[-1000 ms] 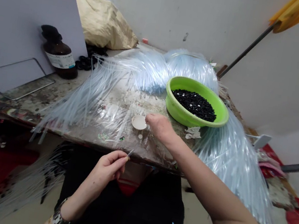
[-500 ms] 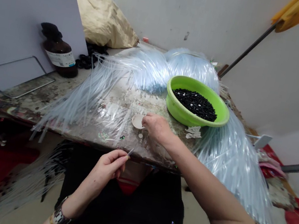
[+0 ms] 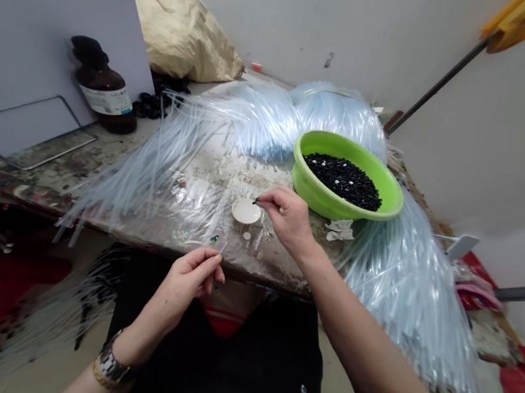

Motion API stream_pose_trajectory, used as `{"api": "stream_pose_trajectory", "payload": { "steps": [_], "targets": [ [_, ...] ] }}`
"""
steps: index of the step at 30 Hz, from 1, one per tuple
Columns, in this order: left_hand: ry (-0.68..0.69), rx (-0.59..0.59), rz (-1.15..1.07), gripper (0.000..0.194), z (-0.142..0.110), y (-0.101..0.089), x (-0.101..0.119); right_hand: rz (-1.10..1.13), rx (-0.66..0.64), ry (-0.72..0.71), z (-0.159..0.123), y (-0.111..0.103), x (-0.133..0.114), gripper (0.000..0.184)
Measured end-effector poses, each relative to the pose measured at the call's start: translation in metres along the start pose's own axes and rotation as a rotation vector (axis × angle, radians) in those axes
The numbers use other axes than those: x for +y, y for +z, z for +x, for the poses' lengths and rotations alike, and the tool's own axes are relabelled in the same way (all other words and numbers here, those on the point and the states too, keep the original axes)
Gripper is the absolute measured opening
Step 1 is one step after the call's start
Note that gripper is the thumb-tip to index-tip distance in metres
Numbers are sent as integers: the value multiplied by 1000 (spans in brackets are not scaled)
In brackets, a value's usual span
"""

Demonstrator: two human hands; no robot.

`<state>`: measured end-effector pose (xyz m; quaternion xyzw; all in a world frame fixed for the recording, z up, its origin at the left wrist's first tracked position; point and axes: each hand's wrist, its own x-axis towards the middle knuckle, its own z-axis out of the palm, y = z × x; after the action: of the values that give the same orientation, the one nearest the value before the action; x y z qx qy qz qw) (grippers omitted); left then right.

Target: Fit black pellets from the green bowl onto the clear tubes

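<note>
And the right hand [image 3: 291, 220] is lifting back from inside the small white dish [image 3: 246, 212], its fingertips pinching a black piece [image 3: 255, 201] by the rim, so that piece is coming into view. The left hand [image 3: 180, 282] is pinching a slim clear tube [image 3: 222, 253], its tip poking just past the thumb. The black piece is looking short and dark, mostly covered; beyond the right fingers, a green basin [image 3: 311, 190] is holding heaped black bits [image 3: 341, 178].

Basin [image 3: 302, 180]: smooth plastic, satin | tube bundles [image 3: 410, 283]: clear plastic, glossy | sack [image 3: 185, 30]: wrinkled, matt | frame [image 3: 63, 158]: smooth metal
</note>
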<state>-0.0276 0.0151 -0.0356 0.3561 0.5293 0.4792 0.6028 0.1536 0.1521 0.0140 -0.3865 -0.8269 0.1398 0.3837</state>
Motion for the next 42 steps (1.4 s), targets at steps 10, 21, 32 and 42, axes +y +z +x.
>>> {"api": "stream_pose_trajectory", "payload": {
  "steps": [10,21,32,42],
  "targets": [
    [35,26,40,31,-10,8,15,190,-73,72,-27,-14,-31,9],
    [119,-46,170,23,-15,17,17,404,-149,210,-51,-28,-58,9],
    [132,-30,241,26,-22,22,24,357,-178,161,-57,-28,-60,9],
    [167,-37,298,21,-25,21,25,289,-200,125,-59,-29,-64,12]
  ]
}}
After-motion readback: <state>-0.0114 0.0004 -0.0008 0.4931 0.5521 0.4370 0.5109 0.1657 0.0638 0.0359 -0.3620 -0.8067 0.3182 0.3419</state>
